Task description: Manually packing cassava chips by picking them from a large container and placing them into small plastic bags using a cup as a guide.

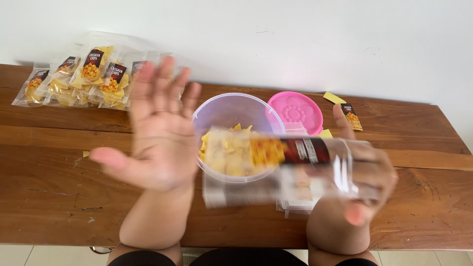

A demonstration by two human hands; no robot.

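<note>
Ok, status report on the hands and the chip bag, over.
Left hand open, fingers spread, holding nothing. Right hand grips a clear chip bag, held sideways over the plastic tub of chips. Nothing in the way.

The table is bare wood, brown, matt, its grain scratched and scuffed near the front edge; the tub at centre is translucent plastic, smooth, slightly frosted; the pink lid to the right behind it is opaque plastic with a moulded relief, faintly shiny; the pouch in the right hand looks like clear glossy film, though blurred; the packed bags far left are the same shiny clear film; the wall is matt white.
</note>
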